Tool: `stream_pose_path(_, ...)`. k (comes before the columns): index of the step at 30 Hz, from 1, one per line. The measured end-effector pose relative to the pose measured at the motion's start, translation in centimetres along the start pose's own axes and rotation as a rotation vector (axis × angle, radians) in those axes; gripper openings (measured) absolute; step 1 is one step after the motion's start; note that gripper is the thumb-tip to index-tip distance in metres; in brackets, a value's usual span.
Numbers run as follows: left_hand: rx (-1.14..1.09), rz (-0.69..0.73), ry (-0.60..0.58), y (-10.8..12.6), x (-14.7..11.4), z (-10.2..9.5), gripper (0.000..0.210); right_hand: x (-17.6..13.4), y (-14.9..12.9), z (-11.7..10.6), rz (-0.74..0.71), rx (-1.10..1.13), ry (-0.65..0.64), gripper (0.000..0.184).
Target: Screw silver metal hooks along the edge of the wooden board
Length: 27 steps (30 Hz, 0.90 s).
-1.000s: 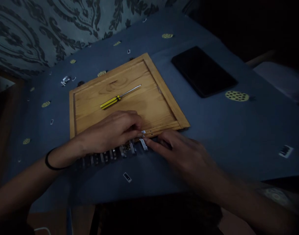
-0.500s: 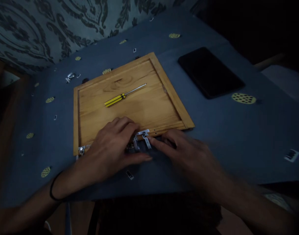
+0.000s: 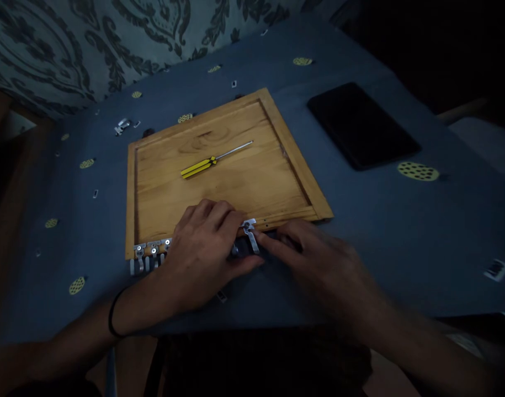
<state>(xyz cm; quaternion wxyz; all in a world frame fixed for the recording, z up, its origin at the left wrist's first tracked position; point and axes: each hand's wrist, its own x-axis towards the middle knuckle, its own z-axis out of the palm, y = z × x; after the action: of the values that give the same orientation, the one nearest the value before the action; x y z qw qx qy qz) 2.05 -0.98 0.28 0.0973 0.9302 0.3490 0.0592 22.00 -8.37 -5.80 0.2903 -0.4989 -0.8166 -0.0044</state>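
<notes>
Wooden board (image 3: 252, 182) edge is lying under both hands: left hand (image 3: 202, 248) pressing flat beside metal hooks (image 3: 150, 255), right hand (image 3: 314, 262) pinching a hook (image 3: 249, 234); blue cloth (image 3: 401, 237) is spreading openly rightward.

The left hand (image 3: 202, 242) hides most metal clips (image 3: 153, 252).

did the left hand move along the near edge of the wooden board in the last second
Yes. The left hand slid toward the person, off the wooden board edge, uncovering metal hooks at the board's near-left corner.
</notes>
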Motion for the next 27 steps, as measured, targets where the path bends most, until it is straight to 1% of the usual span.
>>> stream_pose_path(5, -0.008, 0.017, 0.006, 0.02, 0.06, -0.05, 0.033, -0.05, 0.0, 0.02, -0.008, -0.016, -0.015, 0.036)
stream_pose_path(10, -0.058, 0.003, 0.003, -0.02, 0.28, -0.08, 0.034, -0.29, 0.01, 0.21, 0.009, -0.014, -0.012, 0.042)
stream_pose_path(11, -0.069, 0.003, 0.003, -0.02, 0.34, -0.08, 0.035, -0.36, 0.01, 0.22, 0.015, -0.017, -0.031, 0.042)
stream_pose_path(16, -0.1, -0.004, -0.011, -0.05, 0.57, -0.04, 0.034, -0.43, -0.04, -0.04, 0.018, 0.004, -0.063, 0.044)
stream_pose_path(20, -0.103, -0.014, 0.003, -0.1, 0.53, 0.18, 0.034, -0.26, -0.14, -0.18, 0.022, 0.006, -0.057, 0.044)
stream_pose_path(21, -0.105, -0.015, 0.007, -0.11, 0.5, 0.25, 0.036, -0.25, -0.14, -0.15, 0.023, 0.004, -0.074, 0.045)
stream_pose_path(22, -0.107, -0.017, 0.008, -0.13, 0.49, 0.3, 0.037, -0.26, -0.12, -0.13, 0.026, 0.014, -0.05, 0.045)
stream_pose_path(27, -0.122, -0.025, -0.032, -0.14, 0.59, 0.25, 0.04, -0.08, 0.24, -0.71, 0.043, 0.111, -0.034, 0.042)
